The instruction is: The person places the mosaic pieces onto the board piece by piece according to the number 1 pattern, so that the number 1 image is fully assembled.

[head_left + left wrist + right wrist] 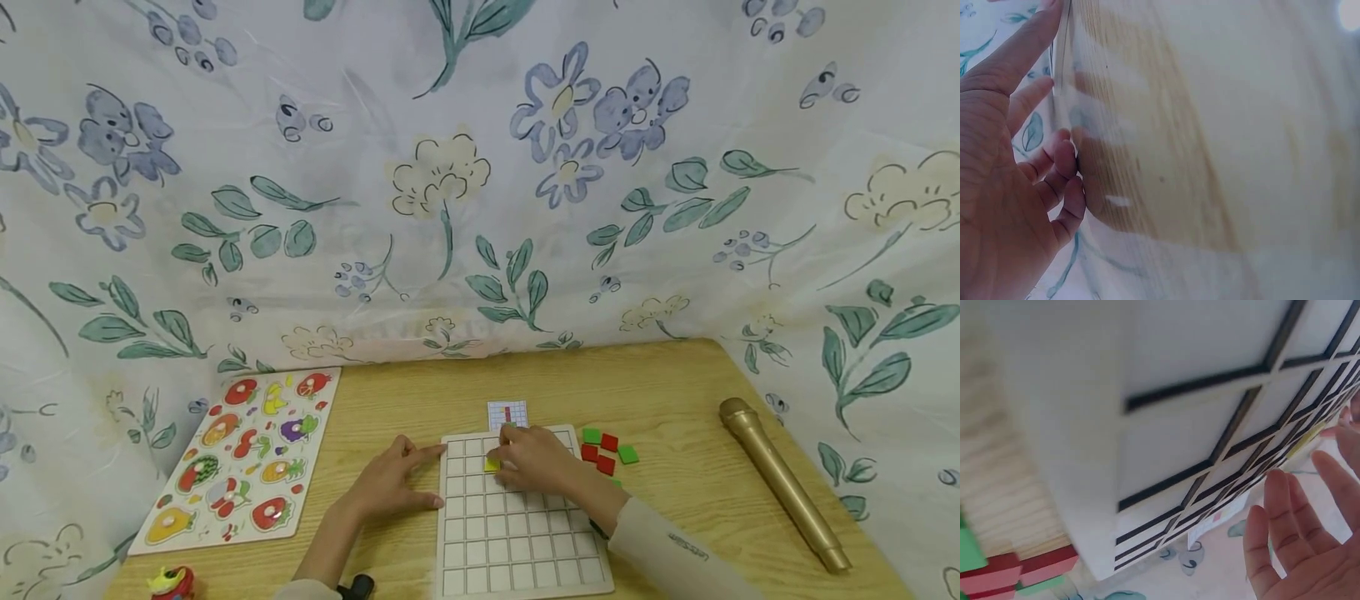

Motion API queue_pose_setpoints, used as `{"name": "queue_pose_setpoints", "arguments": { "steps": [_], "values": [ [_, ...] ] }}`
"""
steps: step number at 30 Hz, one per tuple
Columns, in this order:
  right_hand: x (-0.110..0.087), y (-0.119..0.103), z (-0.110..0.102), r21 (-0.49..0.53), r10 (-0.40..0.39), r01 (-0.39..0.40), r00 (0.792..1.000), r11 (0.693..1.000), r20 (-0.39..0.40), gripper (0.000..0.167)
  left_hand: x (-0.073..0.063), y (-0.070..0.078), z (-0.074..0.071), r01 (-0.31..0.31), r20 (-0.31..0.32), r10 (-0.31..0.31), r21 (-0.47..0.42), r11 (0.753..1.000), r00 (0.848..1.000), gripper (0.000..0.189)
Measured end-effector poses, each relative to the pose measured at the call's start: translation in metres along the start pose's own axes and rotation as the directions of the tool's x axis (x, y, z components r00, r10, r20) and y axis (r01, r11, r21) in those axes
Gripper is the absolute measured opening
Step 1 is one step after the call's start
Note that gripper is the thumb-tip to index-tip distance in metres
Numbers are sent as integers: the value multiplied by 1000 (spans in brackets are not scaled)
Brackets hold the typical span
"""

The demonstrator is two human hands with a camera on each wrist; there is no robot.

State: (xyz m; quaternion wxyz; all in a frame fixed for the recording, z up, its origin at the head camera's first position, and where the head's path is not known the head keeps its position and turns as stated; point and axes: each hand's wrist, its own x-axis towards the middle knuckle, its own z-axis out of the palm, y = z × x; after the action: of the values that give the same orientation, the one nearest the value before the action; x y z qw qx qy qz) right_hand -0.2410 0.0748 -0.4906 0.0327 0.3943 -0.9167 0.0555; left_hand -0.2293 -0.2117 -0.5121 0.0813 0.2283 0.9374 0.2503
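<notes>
A white grid board [487, 554] with square cells lies on the table. Over its upper part my right hand [536, 458] reaches in, thumb and index finger pinching at a yellow square tile [491, 465] in a cell. In the right wrist view the yellow tile [1305, 442] shows right at those fingertips, while the other fingers [1279, 506] extend loosely. My left hand [393, 483] rests at the board's left side, index finger and thumb spread and touching its edge. The left wrist view shows this hand [1010, 187] low over the wood, holding nothing.
Several red and green tiles [606, 465] lie right of the board. A small printed pattern card [498, 414] sits behind it. A fruit puzzle board [251, 454] is at left, a red and yellow toy [172, 583] at front left, a gold microphone [783, 483] at right. Floral cloth [450, 250] hangs behind.
</notes>
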Motion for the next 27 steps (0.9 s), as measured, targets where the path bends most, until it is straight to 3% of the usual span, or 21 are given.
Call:
{"name": "queue_pose_setpoints", "arguments": {
  "steps": [4,10,18,27],
  "values": [
    [-10,-1,-1,15,-34,34,999,999,27,31,0,-1,0,-1,5,1,3,1000,1000,82],
    [-19,-4,2,-48,-71,70,997,996,-8,34,1,-3,1,3,3,-3,1,1000,1000,82],
    [-21,-4,4,-38,-59,58,998,998,-12,36,0,0,2,14,-2,-14,-10,1000,1000,81],
    [-35,11,-4,89,119,-116,992,989,-32,45,0,2,-1,5,8,-5,-10,1000,1000,82]
  ]
}}
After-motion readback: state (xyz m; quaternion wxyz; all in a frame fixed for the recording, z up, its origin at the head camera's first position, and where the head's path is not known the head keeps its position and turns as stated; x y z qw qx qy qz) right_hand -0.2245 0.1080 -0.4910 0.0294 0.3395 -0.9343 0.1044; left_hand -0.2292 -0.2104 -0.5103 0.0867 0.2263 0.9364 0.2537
